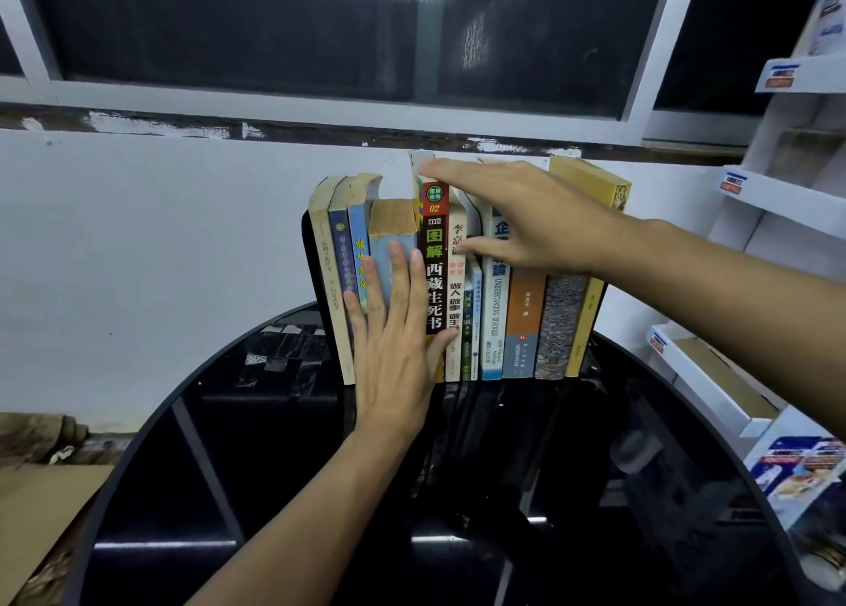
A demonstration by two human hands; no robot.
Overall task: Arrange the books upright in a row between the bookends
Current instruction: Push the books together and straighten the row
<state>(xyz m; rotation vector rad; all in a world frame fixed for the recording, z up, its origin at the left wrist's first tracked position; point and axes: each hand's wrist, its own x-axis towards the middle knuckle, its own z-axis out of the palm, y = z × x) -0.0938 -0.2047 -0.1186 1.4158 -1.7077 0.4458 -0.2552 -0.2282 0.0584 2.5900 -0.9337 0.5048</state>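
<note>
Several books stand upright in a row (496, 312) at the far side of a round black glass table (256, 491). A black bookend (307, 248) closes the left end; the right bookend (599, 308) shows only as a dark edge behind the yellow book. My left hand (393, 344) lies flat with straight fingers against the spines of the pale blue book (389, 230) and its neighbours. My right hand (526, 216) reaches over the row, fingers extended on the top of the red-and-black book (434, 257), thumb against the spines to its right.
A white wall and a dark window stand right behind the books. White display shelves (778, 202) with leaflets rise at the right. Cardboard (41, 523) lies on the floor at the lower left. The glossy tabletop reflects ceiling lights.
</note>
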